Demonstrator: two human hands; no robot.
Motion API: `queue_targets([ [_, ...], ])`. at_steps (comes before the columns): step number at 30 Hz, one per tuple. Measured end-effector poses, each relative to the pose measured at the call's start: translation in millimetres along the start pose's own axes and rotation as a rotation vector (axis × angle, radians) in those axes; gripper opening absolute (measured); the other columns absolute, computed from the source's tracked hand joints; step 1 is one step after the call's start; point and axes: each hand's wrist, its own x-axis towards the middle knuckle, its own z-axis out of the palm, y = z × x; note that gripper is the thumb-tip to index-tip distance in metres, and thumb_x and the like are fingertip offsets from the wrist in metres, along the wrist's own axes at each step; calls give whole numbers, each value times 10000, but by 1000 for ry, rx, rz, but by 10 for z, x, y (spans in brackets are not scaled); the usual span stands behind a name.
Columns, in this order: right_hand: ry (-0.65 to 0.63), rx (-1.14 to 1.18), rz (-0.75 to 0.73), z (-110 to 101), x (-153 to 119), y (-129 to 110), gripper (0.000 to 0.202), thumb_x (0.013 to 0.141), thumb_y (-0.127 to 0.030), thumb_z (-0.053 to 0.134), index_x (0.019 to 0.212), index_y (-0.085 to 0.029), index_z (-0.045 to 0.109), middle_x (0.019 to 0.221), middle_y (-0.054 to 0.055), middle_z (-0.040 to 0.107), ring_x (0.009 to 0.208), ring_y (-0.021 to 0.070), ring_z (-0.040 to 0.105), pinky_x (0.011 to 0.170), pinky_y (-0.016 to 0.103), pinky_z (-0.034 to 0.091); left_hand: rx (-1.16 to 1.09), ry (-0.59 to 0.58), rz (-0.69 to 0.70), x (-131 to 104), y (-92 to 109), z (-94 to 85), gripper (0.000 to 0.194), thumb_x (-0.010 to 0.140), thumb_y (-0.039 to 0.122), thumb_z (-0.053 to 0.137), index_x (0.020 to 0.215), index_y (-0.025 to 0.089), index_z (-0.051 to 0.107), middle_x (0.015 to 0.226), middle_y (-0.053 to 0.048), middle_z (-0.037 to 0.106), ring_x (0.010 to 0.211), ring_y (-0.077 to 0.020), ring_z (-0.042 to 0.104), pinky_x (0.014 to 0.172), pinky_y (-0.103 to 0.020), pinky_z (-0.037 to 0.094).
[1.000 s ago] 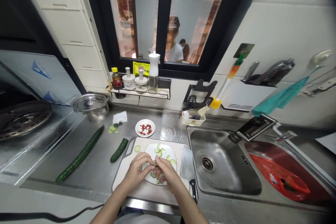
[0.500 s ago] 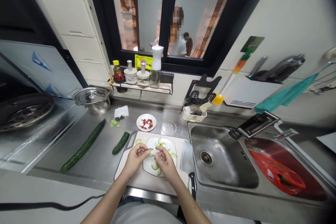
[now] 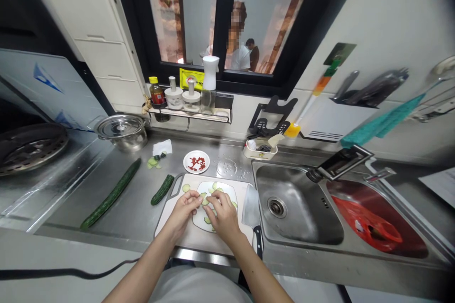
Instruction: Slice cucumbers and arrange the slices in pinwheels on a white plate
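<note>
My left hand [image 3: 187, 208] pinches a pale green cucumber slice [image 3: 204, 198] between thumb and fingertips, above a white squarish plate [image 3: 199, 223]. From the other side, my right hand [image 3: 223, 213] has its curled fingers at the same slice, and its fingertips partly hide the contact. More cucumber slices lie around the plate, some covered by my hands. Under the plate is a light cutting board [image 3: 185, 236] with a grey edge. Another slice [image 3: 186, 188] rests on the board at its upper left. A cleaver [image 3: 251, 206] with a black handle lies along the board's right side.
Left of the board are a short cucumber piece [image 3: 162, 190] and a long cucumber [image 3: 112, 194]. Behind stand a small plate of chopped red pieces [image 3: 196, 162] and a lidded steel pot [image 3: 122, 132]. A double sink [image 3: 298, 208] with a red bag [image 3: 369, 227] is at right.
My right hand has moved in toward my left, and its fingers now meet the cucumber slice. The whole view has shifted slightly.
</note>
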Motion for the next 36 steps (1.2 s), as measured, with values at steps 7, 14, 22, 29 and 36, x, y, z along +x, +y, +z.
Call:
queue_targets([
  [7,-16,17,-32,-61,63,33,238,933,-253,454,989,-188,677,924,88,584,891,193,520,763,314,453,-46,-25,-31,23,6,-37,423,577,334,805,899,166,590,678,47,556,609,-70,510,551,-182,340],
  [14,-46,7,-75,-39,85,16,229,935,-259,462,936,-178,676,854,72,589,850,191,511,738,307,429,59,15,26,54,-22,-69,473,573,355,800,965,132,660,837,-45,662,779,-154,601,635,-226,410],
  [22,-84,143,-37,-9,42,11,204,933,-262,470,856,-186,643,811,54,603,817,178,512,736,301,405,112,29,-2,27,-2,-110,392,560,300,796,892,153,648,755,-5,642,724,-135,583,668,-234,430],
  [29,-251,281,188,154,-88,31,130,885,-215,523,793,-192,612,809,20,618,821,157,537,771,274,392,206,-25,44,99,-180,-224,352,583,274,766,878,154,616,641,38,594,635,-105,551,652,-223,417],
  [36,-384,301,345,330,-73,161,143,869,-202,510,786,-183,626,779,11,626,773,138,548,717,230,386,319,-16,71,278,-371,-311,362,592,265,743,908,150,609,648,36,601,616,-110,568,637,-234,428],
])
